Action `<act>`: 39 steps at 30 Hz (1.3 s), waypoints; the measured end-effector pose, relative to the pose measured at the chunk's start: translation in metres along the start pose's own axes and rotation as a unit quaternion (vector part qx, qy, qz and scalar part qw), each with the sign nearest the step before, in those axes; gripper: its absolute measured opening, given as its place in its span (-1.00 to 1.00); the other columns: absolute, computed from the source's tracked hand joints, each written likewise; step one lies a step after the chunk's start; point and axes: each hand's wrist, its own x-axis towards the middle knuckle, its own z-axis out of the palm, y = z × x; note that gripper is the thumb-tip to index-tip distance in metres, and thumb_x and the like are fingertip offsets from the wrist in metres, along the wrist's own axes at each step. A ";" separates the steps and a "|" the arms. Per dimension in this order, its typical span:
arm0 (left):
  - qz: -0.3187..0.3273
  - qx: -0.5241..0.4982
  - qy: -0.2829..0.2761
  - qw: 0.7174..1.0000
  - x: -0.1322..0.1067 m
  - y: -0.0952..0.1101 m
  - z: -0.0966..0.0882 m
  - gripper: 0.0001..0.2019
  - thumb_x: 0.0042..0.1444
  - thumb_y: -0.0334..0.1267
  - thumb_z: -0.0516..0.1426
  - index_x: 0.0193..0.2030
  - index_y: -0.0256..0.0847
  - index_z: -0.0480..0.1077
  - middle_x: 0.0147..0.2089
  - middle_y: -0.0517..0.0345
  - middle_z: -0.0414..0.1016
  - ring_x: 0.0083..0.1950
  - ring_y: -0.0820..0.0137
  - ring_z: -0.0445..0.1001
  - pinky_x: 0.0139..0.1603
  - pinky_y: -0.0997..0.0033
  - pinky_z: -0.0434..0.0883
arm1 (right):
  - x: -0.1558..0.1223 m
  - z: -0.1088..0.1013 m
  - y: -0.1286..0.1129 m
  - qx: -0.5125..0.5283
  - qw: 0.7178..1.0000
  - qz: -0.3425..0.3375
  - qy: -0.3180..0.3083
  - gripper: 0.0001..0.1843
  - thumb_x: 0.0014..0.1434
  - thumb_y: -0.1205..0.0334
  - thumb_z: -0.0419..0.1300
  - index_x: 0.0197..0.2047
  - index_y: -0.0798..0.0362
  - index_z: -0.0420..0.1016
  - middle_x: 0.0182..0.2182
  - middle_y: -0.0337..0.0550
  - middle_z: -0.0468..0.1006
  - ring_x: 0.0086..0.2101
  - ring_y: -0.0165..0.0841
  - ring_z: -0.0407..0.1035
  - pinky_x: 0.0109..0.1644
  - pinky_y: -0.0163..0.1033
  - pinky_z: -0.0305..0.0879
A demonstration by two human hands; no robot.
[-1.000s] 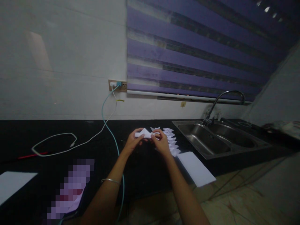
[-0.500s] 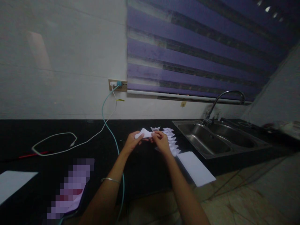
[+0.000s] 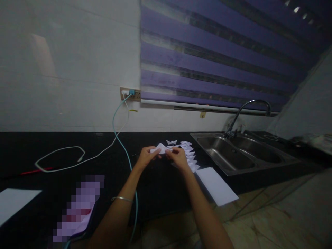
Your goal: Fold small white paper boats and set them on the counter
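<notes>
A small folded white paper (image 3: 161,148) with a raised point in its middle is held up over the dark counter. My left hand (image 3: 145,158) pinches its left end, thumb on top. At the right end, my right hand (image 3: 178,157) grips it between thumb and fingers. Just beyond and to the right of my right hand lie several folded paper boats (image 3: 190,157) in an overlapping row, with one more paper boat (image 3: 171,142) at the far end. A stack of white paper (image 3: 218,186) rests near the counter's front edge, right of my right forearm.
A double sink (image 3: 228,152) with a curved tap (image 3: 242,107) is set into the counter on the right. A teal cable (image 3: 126,152) runs beside my left forearm. A white cable (image 3: 62,148), a phone-like device (image 3: 83,224) and a white sheet (image 3: 15,204) lie left.
The folded paper has tilted and looks flatter, its middle point lower. My right fingers have shifted slightly down and left along its right end.
</notes>
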 end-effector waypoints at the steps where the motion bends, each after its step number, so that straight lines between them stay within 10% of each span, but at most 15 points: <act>1: -0.002 -0.009 -0.004 1.000 -0.001 0.001 0.000 -0.65 -0.03 0.01 0.24 -0.44 -0.32 0.50 -0.60 0.13 0.48 -0.64 0.52 0.29 -0.63 0.56 0.15 | 0.000 0.000 -0.001 0.001 1.000 0.001 -0.004 -0.59 0.04 -0.08 0.23 -0.56 0.12 0.43 -0.62 -0.22 0.44 -0.57 -0.42 0.29 -0.50 -0.35 0.16; 34: -0.024 -0.114 0.040 0.992 -0.002 0.008 -0.006 -0.66 -0.03 -0.04 0.27 -0.43 -0.37 0.51 -0.46 -0.03 0.55 -0.57 0.51 0.39 -0.64 0.59 0.20 | -0.004 -0.003 -0.016 -0.012 1.000 -0.008 0.008 -0.56 0.11 -0.08 0.18 -0.57 0.13 0.52 -0.64 -0.18 0.47 -0.58 -0.41 0.31 -0.48 -0.33 0.14; 39: -0.031 -0.104 -0.025 0.994 -0.002 0.006 0.000 -0.67 -0.08 -0.04 0.29 -0.47 -0.34 0.49 -0.50 0.02 0.52 -0.59 0.51 0.36 -0.64 0.58 0.20 | -0.004 0.000 -0.017 0.009 1.000 -0.006 0.013 -0.56 0.11 -0.09 0.18 -0.55 0.12 0.52 -0.64 -0.19 0.46 -0.59 -0.42 0.29 -0.50 -0.33 0.12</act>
